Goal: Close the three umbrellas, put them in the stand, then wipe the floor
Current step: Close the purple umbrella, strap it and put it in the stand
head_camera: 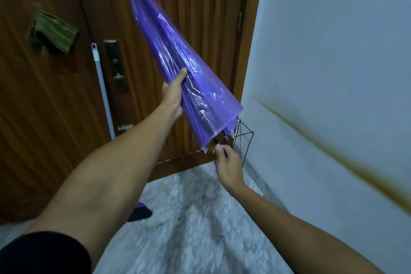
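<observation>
Dim bluish light, motion blur, wide-angle distortion.

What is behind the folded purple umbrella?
Behind the purple umbrella stands the wooden door, and near its lower edge a black wire stand. The stand's base is hidden.

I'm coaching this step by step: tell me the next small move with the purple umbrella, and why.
Probably tip the purple umbrella over so its pointed end faces down, toward the wire stand. It looks folded, its tip points up, the left hand grips the canopy, the right hand holds the handle end just beside the stand.
</observation>
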